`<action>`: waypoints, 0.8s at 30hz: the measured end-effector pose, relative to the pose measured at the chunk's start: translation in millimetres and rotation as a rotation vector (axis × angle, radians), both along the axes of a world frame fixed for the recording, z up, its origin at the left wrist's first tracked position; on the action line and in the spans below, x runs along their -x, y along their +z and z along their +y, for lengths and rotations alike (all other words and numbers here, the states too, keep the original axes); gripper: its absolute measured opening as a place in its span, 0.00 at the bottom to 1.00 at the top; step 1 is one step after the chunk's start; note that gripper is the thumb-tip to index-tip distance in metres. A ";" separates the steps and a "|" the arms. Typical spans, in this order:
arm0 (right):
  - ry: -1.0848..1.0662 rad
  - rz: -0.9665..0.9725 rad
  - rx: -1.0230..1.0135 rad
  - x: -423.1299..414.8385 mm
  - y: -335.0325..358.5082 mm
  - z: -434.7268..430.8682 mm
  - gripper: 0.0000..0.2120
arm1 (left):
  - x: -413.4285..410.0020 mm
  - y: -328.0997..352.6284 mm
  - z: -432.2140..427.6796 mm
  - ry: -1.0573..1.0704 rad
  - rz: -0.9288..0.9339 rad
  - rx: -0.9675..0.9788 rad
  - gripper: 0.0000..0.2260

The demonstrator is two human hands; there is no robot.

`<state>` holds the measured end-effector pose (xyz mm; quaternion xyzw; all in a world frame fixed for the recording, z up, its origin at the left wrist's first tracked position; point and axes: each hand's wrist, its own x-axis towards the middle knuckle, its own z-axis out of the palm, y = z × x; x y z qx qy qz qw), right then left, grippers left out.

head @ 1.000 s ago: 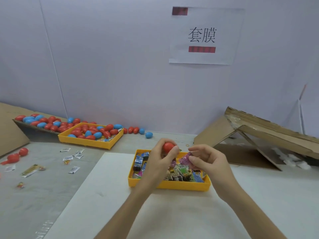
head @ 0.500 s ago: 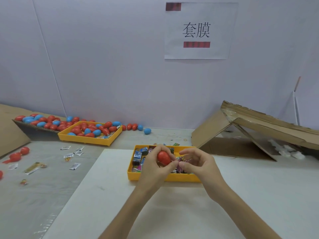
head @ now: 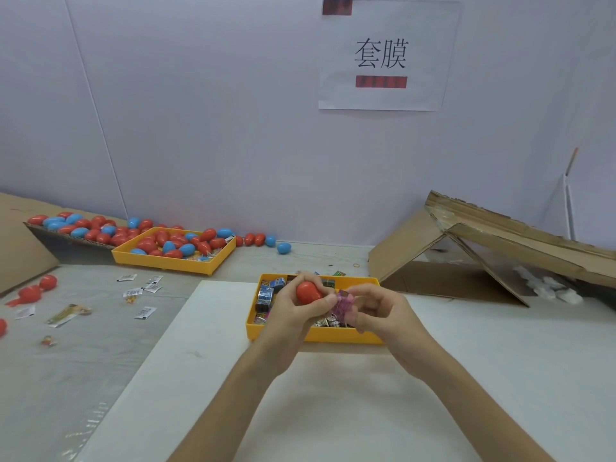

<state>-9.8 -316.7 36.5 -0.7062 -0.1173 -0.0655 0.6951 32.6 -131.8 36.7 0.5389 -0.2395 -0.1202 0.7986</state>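
Red egg [head: 308,292]: gripped in the curled fingers of the left hand [head: 293,316], rounded top bare, lower end buried in the grip, so its long axis cannot be told
Pink film sleeve [head: 343,306]: pinched by the right hand [head: 386,315], just right of the egg grip and slightly lower, over the yellow tray [head: 346,338]
Likely move: sleeve goes leftward onto the egg

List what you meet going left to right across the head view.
Loose red eggs → yellow tray of eggs → red egg gripped by the left hand → pink packet pinched by the right hand → collapsed cardboard box.
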 end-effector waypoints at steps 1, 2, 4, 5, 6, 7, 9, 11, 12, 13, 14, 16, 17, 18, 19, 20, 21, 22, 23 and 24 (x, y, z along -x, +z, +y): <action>-0.005 0.004 0.003 0.2 -0.1 -0.5 0.12 | 0.3 0.1 -0.1 -0.004 -0.005 -0.015 0.09; -0.009 0.013 0.000 0.3 -0.1 -1.0 0.11 | 0.9 0.2 -0.8 -0.002 -0.007 -0.033 0.10; -0.017 0.035 -0.020 0.5 0.2 -1.3 0.09 | 2.7 0.0 -2.6 0.018 -0.001 -0.061 0.10; -0.024 0.038 -0.035 0.5 0.5 -1.0 0.08 | 3.3 -0.6 -3.4 0.034 -0.002 -0.069 0.10; -0.033 0.035 -0.052 0.4 0.7 -0.7 0.07 | 3.4 -1.3 -4.1 0.053 -0.004 -0.070 0.09; -0.043 0.029 -0.064 0.2 0.9 -0.3 0.06 | 3.1 -2.1 -4.6 0.072 -0.007 -0.070 0.09; -0.060 0.017 -0.075 -0.1 0.7 0.2 0.05 | 2.2 -3.3 -4.9 0.109 -0.011 -0.083 0.08; -0.074 0.014 -0.072 -0.2 -0.2 0.1 0.05 | 1.4 -3.9 -4.6 0.135 -0.025 -0.105 0.08; -0.082 0.012 -0.058 -0.1 -0.8 -0.2 0.06 | 1.0 -4.1 -4.5 0.146 -0.036 -0.120 0.08; -0.089 0.009 -0.039 -0.3 -1.4 -0.1 0.07 | 0.8 -4.3 -4.4 0.161 -0.048 -0.137 0.08; -0.095 0.006 -0.024 -0.2 -2.1 0.1 0.09 | 0.6 -4.7 -4.6 0.182 -0.058 -0.152 0.08; -0.104 0.004 -0.020 -0.6 -3.0 1.0 0.14 | -0.1 -5.8 -5.3 0.232 -0.086 -0.182 0.08; -0.109 0.005 -0.030 -0.9 -3.2 1.3 0.16 | -0.3 -6.1 -5.8 0.250 -0.102 -0.202 0.08; -0.116 0.007 -0.042 -1.2 -3.3 1.3 0.17 | 0.0 -6.0 -6.5 0.259 -0.117 -0.222 0.08; -0.121 0.008 -0.051 -1.6 -3.3 0.9 0.17 | 0.6 -6.0 -7.4 0.257 -0.131 -0.239 0.09; -0.122 0.010 -0.062 -2.0 -3.4 0.5 0.15 | 1.5 -6.0 -8.2 0.249 -0.137 -0.248 0.09; -0.119 0.014 -0.079 -2.6 -3.5 0.1 0.13 | 2.4 -6.1 -8.8 0.240 -0.136 -0.250 0.09; -0.114 0.019 -0.104 -3.2 -3.8 -0.2 0.11 | 3.1 -6.0 -9.1 0.232 -0.131 -0.247 0.09; -0.108 0.026 -0.133 -4.0 -4.1 -0.4 0.09 | 3.4 -6.0 -9.2 0.225 -0.126 -0.242 0.09; -0.099 0.034 -0.157 -4.6 -4.3 -0.5 0.09 | 3.6 -6.0 -9.3 0.221 -0.125 -0.238 0.09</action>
